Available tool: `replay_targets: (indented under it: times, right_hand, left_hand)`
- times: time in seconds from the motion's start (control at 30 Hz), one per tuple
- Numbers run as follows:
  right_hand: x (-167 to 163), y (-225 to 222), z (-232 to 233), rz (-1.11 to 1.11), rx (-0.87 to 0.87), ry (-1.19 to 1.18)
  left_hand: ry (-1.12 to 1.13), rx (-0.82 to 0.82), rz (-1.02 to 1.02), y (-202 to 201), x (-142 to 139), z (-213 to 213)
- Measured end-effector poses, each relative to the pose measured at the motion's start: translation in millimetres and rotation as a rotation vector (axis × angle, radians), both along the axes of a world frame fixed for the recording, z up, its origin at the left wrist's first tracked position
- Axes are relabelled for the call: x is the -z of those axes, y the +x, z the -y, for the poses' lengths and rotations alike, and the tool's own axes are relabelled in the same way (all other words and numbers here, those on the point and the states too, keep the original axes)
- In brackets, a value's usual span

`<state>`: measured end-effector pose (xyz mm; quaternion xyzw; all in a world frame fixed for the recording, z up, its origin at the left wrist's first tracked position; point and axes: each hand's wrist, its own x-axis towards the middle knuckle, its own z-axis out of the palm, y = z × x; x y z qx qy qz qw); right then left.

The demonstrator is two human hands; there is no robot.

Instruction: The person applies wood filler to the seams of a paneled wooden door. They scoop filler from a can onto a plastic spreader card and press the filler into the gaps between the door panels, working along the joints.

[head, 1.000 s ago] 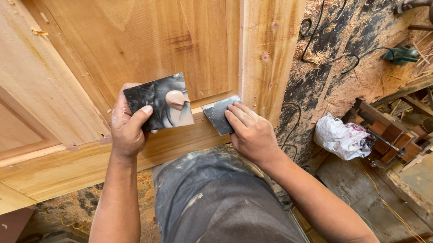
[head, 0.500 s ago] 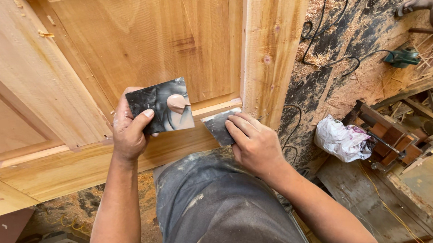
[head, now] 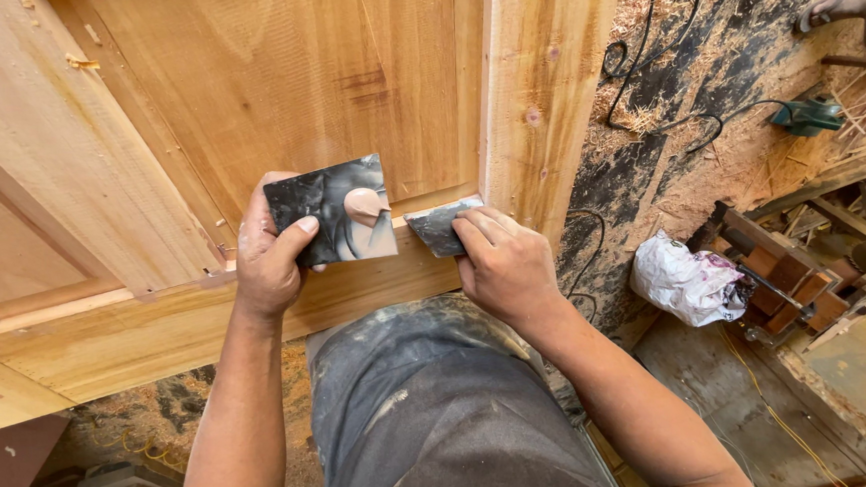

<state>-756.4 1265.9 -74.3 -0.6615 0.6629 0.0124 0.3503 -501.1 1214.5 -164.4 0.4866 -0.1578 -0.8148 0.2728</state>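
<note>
A: We had the left hand (head: 271, 255) clamped on the dark plate (head: 331, 212), thumb across its face, fingers behind. The plate sat tilted over the door (head: 274, 93), just above the bottom rail (head: 187, 324). A blob of tan filler (head: 365, 205) lay on the plate near its right edge.

B: Right hand?

A: The right hand (head: 504, 264) was closed on the scraper (head: 439, 227), fingers pressed flat along the blade. The blade lay against the door where the panel meets the bottom rail, just left of the stile (head: 544, 86) and just right of the plate.

B: Plate and scraper touching?

A: We couldn't tell; they sat very close.

B: Anything else near the door?

A: Below the rail we saw our own lap in grey trousers (head: 443, 413). Right of the stile lay a black cable (head: 643, 70), a white bag (head: 686, 283) and, farther off, a green power tool (head: 806, 115). Sawdust covered the floor (head: 709, 171) there.
</note>
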Motion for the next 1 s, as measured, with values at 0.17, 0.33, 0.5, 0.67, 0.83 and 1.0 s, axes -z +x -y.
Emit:
replay_targets:
  times: [0.17,0.33,0.5,0.67,0.83,1.0]
  right_hand:
    - [-28.3,3.6,5.2,0.022,-0.066,0.097]
    - [-48.2,-5.0,-1.6,0.276,-0.162,-0.122]
    - [-52.7,-15.9,2.9,0.299,-0.094,-0.252]
    - [-57.6,-14.1,8.9,0.386,-0.216,-0.289]
    - [-55.5,-14.8,10.5,0.385,-0.279,-0.291]
    - [-49.2,-15.5,7.1,0.373,-0.263,-0.284]
  left_hand:
    - [-0.016,0.042,0.022,-2.9,0.5,2.2]
    - [0.020,0.132,0.018,-14.5,1.3,9.7]
    - [0.041,0.186,-0.044,-30.4,-2.2,14.1]
    - [-0.011,0.285,-0.050,-44.1,-9.6,10.8]
    - [-0.022,0.334,-0.059,-49.6,-11.1,7.6]
    - [-0.027,0.325,-0.085,-47.7,-8.4,0.0]
